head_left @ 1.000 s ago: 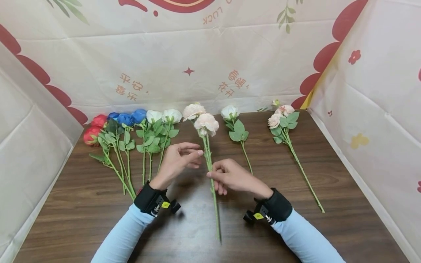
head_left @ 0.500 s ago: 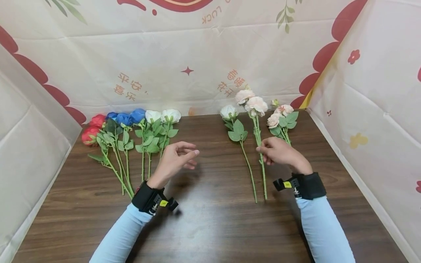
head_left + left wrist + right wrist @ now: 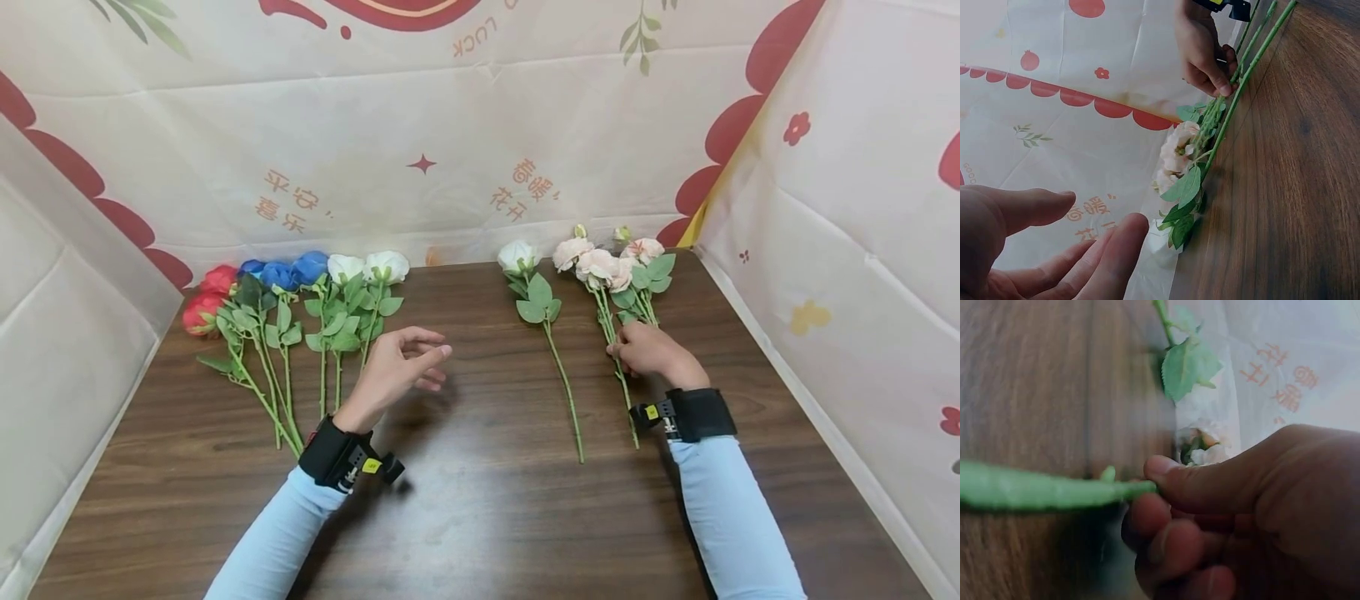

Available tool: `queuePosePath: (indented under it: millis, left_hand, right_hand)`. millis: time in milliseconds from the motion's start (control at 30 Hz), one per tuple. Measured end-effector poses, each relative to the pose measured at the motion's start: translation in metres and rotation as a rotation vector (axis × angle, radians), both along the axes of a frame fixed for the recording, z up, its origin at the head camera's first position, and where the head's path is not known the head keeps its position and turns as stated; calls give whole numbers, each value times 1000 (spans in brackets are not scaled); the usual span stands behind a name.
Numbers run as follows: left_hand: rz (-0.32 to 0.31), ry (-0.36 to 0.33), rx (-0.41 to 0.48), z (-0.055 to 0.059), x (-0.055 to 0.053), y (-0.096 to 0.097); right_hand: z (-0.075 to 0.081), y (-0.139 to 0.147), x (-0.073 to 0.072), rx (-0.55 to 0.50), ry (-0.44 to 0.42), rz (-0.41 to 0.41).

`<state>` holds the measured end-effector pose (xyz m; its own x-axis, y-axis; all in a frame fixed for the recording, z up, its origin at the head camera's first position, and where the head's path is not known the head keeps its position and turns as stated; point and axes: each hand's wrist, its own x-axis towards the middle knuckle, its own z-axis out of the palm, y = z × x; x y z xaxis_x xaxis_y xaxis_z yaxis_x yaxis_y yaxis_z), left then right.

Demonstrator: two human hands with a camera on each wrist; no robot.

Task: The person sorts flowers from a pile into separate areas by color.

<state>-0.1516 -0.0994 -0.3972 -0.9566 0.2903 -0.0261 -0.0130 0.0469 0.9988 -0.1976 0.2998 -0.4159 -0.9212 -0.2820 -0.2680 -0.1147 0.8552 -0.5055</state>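
My right hand point(image 3: 651, 350) pinches the green stem of a pale pink flower point(image 3: 596, 265) between thumb and fingers, low over the right part of the table. In the right wrist view the stem point(image 3: 1041, 487) runs left from the fingertips. Its blossoms overlap a second pale pink flower point(image 3: 645, 252), whose lower stem is hidden behind my hand. To the left of the held stem lies a white flower point(image 3: 519, 257) with green leaves. My left hand point(image 3: 401, 362) hovers left of the middle, fingers relaxed and holding nothing; its thumb and fingers point(image 3: 1119, 256) stand apart in the left wrist view.
On the left of the brown wooden table point(image 3: 465, 500) lie red flowers point(image 3: 202, 312), blue flowers point(image 3: 279, 273) and white flowers point(image 3: 386, 267) in a row, stems toward me. A printed cloth point(image 3: 420, 108) stands as a wall behind and at both sides.
My right hand has carried the pale pink flower from the middle to the right, past the white flower, and lowered it beside the other pink one. My left hand has stayed nearly still.
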Motion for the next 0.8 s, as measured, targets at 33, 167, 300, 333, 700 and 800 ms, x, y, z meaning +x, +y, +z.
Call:
queuePosePath:
  millis: [33,167,300,333,700,800]
  left_hand:
    - [1,-2,1,0,0,0]
    - [-2,-4,-1,0,-2,2]
    - [-1,-13,-9,0,-3,2]
    - [0,-15,-12,0,-3,3]
    - [3,-22,-28,-1,-2,1]
    - [1,-20,-27,-1,-3,0]
  right_hand:
    - [0,0,0,12,1,0]
    - [1,1,1,40,-18,-9]
    - [4,0,3,53,-29,-31]
    - [5,-1,3,53,-34,-36]
    - [7,0,3,40,-35,-99]
    - [7,0,2,28,-49,-102]
